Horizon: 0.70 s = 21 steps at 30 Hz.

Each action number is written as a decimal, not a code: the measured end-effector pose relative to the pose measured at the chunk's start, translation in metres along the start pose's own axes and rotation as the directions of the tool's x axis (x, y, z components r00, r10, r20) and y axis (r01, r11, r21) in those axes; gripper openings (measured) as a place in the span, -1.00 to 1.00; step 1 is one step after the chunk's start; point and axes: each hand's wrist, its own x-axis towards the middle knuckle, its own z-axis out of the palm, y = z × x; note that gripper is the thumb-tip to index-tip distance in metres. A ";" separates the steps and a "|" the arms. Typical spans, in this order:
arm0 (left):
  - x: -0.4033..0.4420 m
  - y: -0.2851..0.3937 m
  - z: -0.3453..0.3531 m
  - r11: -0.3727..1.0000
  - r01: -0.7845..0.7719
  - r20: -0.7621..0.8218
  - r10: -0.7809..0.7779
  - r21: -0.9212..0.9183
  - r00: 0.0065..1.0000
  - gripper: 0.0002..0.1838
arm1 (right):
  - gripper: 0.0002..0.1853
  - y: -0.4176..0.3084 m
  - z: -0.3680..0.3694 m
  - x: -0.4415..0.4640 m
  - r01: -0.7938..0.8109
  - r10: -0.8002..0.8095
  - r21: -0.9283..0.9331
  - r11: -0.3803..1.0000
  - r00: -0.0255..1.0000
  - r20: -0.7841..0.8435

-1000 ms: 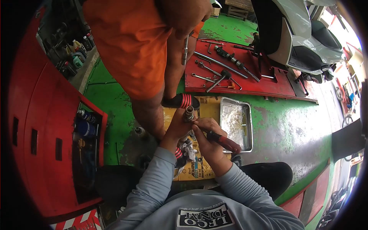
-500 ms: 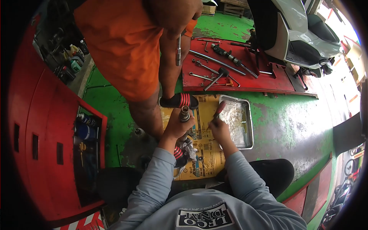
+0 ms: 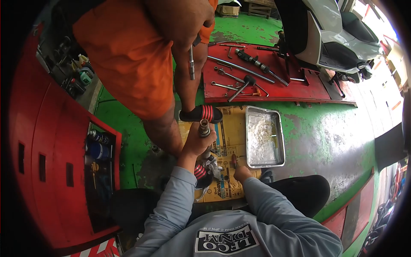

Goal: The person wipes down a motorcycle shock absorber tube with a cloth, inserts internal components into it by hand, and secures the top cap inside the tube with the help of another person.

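Observation:
My left hand [image 3: 196, 142] is wrapped round an upright metal tube [image 3: 204, 128] with an open, ringed top. A crumpled rag [image 3: 212, 166] lies round the lower part of the tube. My right hand [image 3: 242, 173] is low over the yellow cardboard [image 3: 231, 128], at its right side. The red-handled screwdriver [image 3: 233, 159] shows just beyond my right hand; the fingers are mostly hidden, so whether they still grip it is unclear.
Another person in orange shorts [image 3: 128, 60] stands at the front left, holding a metal tool [image 3: 192, 68]. A metal tray [image 3: 283, 150] lies right of the cardboard. Tools lie on a red platform [image 3: 312, 94] below a scooter [image 3: 329, 43]. A red cabinet [image 3: 55, 141] stands left.
My right hand has left the tube's top and moved down and toward me with the screwdriver. My left hand keeps its hold. The other person's held tool has shifted left in view.

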 end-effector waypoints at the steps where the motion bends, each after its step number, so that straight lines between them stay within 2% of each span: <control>1: 0.000 0.000 -0.001 1.000 -0.004 0.009 0.003 0.012 1.000 -0.87 | -0.67 0.002 0.004 -0.004 -0.016 0.016 0.011 1.000 1.000 -0.016; 5: 0.001 -0.008 -0.004 0.999 -0.047 0.008 0.047 0.027 0.999 -0.87 | -0.69 0.004 0.008 -0.002 -0.057 0.058 0.039 0.998 0.997 -0.041; 7: 0.002 -0.003 -0.001 0.998 -0.052 0.000 0.052 0.031 0.999 -0.87 | -0.56 0.006 0.012 0.014 -0.089 0.089 0.016 0.996 0.995 -0.049; 8: 0.001 0.001 0.000 0.999 -0.024 -0.005 0.024 0.035 1.000 -0.87 | -0.47 0.009 0.012 0.011 -0.030 0.031 0.010 0.999 0.995 -0.097; 9: -0.001 0.001 0.000 0.999 0.013 -0.014 -0.013 0.034 1.000 -0.87 | -0.48 0.002 -0.002 0.000 0.002 0.003 0.040 0.999 0.991 -0.137; 10: 0.000 -0.008 -0.005 1.000 -0.015 0.013 0.014 0.019 1.000 -0.86 | -0.48 -0.008 -0.022 -0.015 0.037 -0.025 0.068 0.997 0.984 -0.177; 12: -0.001 -0.009 -0.005 0.999 -0.047 0.025 0.047 0.012 0.999 -0.86 | -0.56 -0.014 -0.022 -0.018 0.061 -0.028 0.144 0.988 0.975 -0.220; 14: -0.003 -0.011 -0.004 1.000 -0.021 0.017 0.022 -0.013 1.000 -0.86 | -0.54 -0.015 -0.009 -0.008 0.087 -0.053 0.159 0.983 0.977 -0.208; 15: -0.002 -0.011 -0.005 1.000 -0.016 0.013 0.017 -0.021 1.000 -0.86 | -0.53 -0.011 -0.007 -0.009 0.213 -0.196 0.120 0.970 0.970 -0.143; 18: -0.001 -0.010 -0.006 1.000 -0.021 0.031 0.022 -0.013 0.999 -0.86 | -0.56 -0.009 0.001 -0.018 0.334 -0.333 0.018 0.943 0.942 -0.033; 21: -0.001 -0.007 -0.004 0.999 -0.032 0.024 0.032 -0.007 0.999 -0.87 | -0.63 -0.006 -0.001 -0.025 0.447 -0.447 0.009 0.895 0.894 0.038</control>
